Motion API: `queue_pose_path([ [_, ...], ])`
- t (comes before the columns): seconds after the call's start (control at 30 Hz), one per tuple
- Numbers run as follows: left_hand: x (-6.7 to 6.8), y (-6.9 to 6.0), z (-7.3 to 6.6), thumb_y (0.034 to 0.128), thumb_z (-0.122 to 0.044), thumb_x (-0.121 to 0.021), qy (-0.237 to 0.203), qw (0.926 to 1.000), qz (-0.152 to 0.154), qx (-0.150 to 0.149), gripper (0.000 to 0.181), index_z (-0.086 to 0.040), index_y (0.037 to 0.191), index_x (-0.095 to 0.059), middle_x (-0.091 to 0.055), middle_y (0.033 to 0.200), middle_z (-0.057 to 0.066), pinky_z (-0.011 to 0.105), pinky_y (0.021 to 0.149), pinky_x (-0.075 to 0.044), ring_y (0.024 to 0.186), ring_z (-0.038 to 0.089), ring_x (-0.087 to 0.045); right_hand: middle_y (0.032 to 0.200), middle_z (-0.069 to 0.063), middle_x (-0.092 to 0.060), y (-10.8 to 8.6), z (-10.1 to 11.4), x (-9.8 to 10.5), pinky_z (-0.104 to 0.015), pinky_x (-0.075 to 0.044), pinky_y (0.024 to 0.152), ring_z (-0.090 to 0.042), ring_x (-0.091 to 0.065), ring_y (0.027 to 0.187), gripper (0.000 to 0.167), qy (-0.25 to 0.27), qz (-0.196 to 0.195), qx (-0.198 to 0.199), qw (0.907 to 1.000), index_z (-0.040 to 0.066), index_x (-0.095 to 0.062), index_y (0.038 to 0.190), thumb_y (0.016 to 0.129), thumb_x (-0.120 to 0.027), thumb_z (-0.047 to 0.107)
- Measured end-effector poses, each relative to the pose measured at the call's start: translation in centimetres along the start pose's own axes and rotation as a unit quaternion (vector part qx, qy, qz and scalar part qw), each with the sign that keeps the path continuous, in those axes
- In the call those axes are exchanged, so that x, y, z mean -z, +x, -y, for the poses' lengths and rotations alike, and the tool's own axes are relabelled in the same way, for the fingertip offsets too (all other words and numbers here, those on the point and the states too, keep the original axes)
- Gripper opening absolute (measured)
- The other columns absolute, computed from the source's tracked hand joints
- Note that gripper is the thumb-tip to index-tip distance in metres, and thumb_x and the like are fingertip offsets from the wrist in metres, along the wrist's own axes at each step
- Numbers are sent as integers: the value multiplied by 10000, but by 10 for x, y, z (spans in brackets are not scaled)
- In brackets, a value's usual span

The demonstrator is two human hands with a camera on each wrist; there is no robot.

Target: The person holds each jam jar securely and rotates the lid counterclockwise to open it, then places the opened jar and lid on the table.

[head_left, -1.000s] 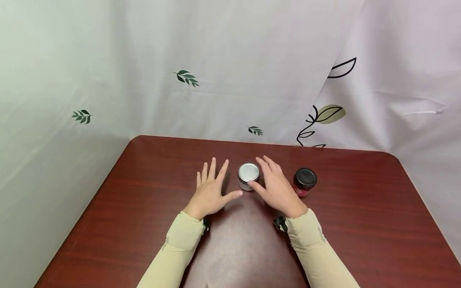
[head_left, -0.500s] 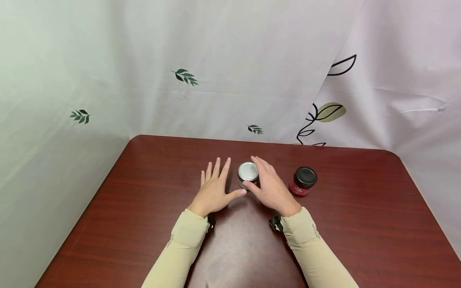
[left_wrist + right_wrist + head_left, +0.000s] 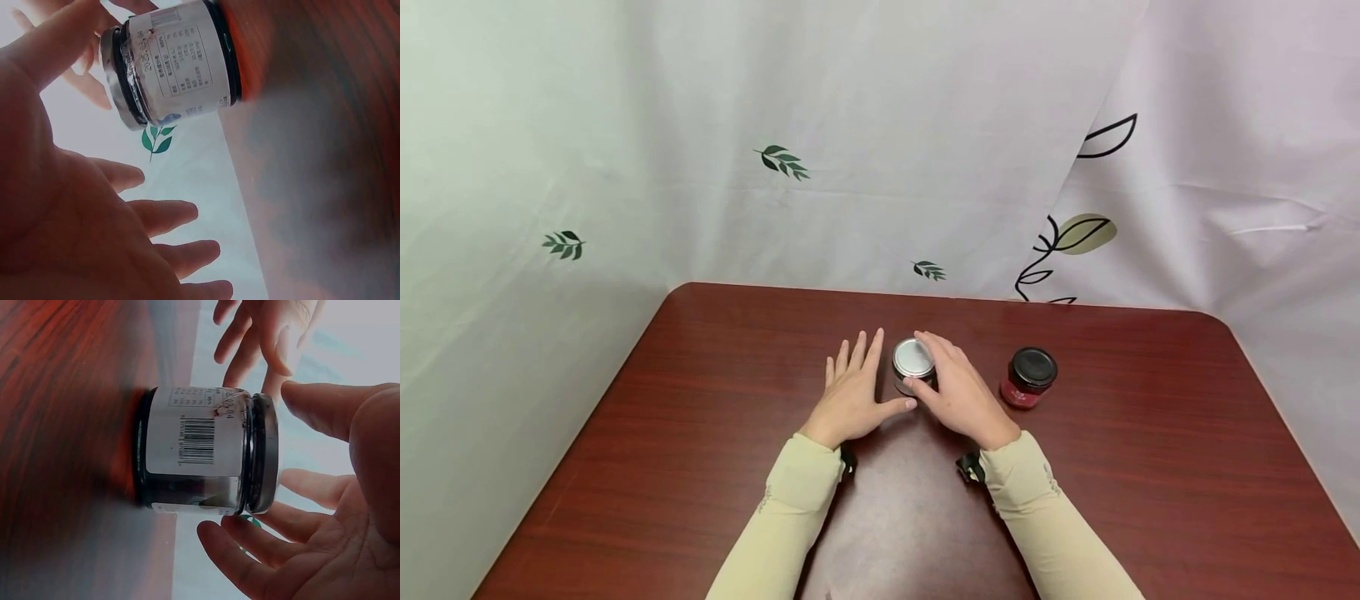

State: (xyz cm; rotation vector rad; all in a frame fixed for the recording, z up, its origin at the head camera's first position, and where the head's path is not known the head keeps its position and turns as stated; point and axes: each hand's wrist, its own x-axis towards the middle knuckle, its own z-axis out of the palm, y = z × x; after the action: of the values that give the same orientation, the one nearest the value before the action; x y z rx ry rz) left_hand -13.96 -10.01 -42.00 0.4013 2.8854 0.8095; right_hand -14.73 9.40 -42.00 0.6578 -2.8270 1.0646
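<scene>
A glass jar [image 3: 912, 357] with a silver lid stands upright on the table between both hands. Its white label [image 3: 178, 62] with small print shows in the left wrist view, and a barcode [image 3: 198, 440] in the right wrist view. To its left, my left hand [image 3: 848, 403] is spread, fingers straight and apart from the jar, its thumb pointing toward the jar's near side. My right hand [image 3: 961, 393] arches at the jar's right, thumb in front and fingers beside the lid, loosely bent. No grip shows; whether its fingertips touch the glass, I cannot tell.
A second jar [image 3: 1028, 377] with a black lid and red label stands right of my right hand. The reddish-brown table [image 3: 760, 333] has rounded far corners. Behind it hangs a pale cloth [image 3: 850, 108] with leaf prints.
Both hands have moved closer to the silver-lidded jar, the left going rightward and the right going leftward. More of the black-lidded jar shows now. Neither jar has visibly been moved.
</scene>
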Motion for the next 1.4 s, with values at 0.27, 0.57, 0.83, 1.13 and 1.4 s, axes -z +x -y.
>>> queue_pose_path([
  [0.27, -4, 3, -4, 851, -503, -768, -170, 9997, -74, 129, 1090, -95, 1620, -113, -150, 1654, 192, 654, 1168, -61, 1496, 486, -89, 1509, -218, -430, 0, -2, -2, -518, -369, 1107, -354, -421, 1385, 667, -2, 16, -13, 10000, 16, -425, 1499, 937, -721, 221],
  [0.57, -9, 7, -11, 870, -359, -797, -418, 9985, -96, 327, 1013, -54, 1605, -170, -208, 1650, 147, 636, 1176, -80, 1502, 453, -125, 1479, -217, -456, 2, -5, -5, -485, -377, 1105, -331, -455, 1359, 660, 41, -65, 64, 10000, -16, -429, 1480, 929, -731, 186],
  [0.83, -12, 10, -14, 881, -318, -790, -452, 9982, -38, 385, 940, -6, 1578, -241, -314, 1608, 159, 637, 1167, -141, 1487, 428, -217, 1459, -214, -468, 2, -5, -8, -492, -402, 1077, -334, -488, 1318, 699, 104, -47, -43, 9999, -3, -414, 1491, 918, -752, 213],
  [1.13, -13, 11, -14, 888, -268, -786, -459, 9978, 1, 475, 852, 15, 1546, -324, -455, 1516, 190, 607, 1165, -204, 1463, 386, -307, 1417, -220, -496, 1, -4, -11, -530, -429, 1029, -367, -526, 1263, 711, 153, -159, -243, 9995, 28, -409, 1503, 918, -756, 234],
  [1.4, -15, 12, -14, 920, -259, -751, -430, 9979, 28, 481, 722, -16, 1512, -416, -515, 1472, 163, 605, 1160, -222, 1453, 384, -330, 1403, -233, -508, 1, -4, -11, -543, -434, 1018, -384, -536, 1251, 693, 177, -244, -239, 9993, -6, -415, 1489, 922, -751, 210],
])
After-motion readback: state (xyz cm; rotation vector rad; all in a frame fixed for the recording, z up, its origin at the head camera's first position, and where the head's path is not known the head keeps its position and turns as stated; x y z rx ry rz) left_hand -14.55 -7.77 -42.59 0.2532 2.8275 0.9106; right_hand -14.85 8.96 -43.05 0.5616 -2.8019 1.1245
